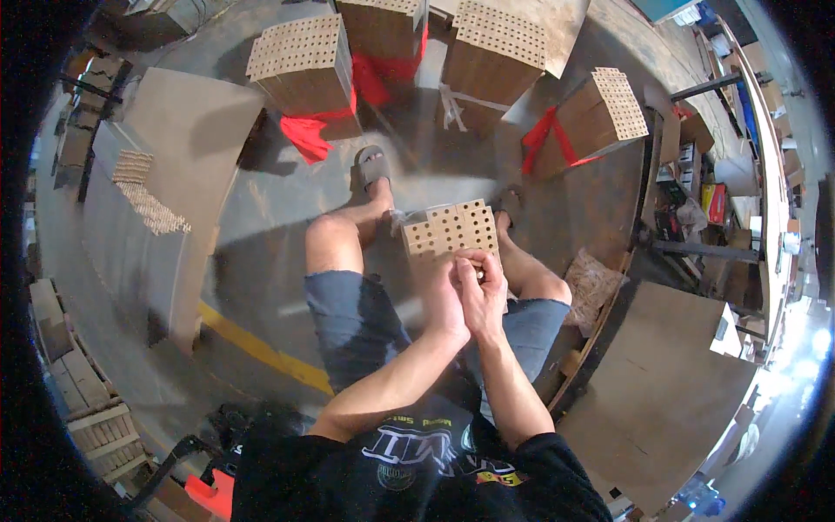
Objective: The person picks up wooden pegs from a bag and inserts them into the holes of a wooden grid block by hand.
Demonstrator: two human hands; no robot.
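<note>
Between my knees stands a stack of light brown drilled blocks (pixel 448 228), its top face dotted with rows of round dark holes. Both hands meet above its near part. My right hand (pixel 485 291) has its fingers curled in, with a small, roundish, brass-coloured end showing among them; its kind is too small to make out. My left hand (pixel 442 300) presses against the right one from the left side. Its fingers are mostly hidden and smeared, so their grip does not show. The hands cover the near holes of the stack.
Ahead stand several tall drilled stacks, including one bound with a red strap (pixel 296 65) and another with white wrap (pixel 496 52). A large board (pixel 187 113) lies left, beside small wooden pieces (pixel 148 191). At right are a bag of shavings (pixel 593 291) and a brown panel (pixel 665 374).
</note>
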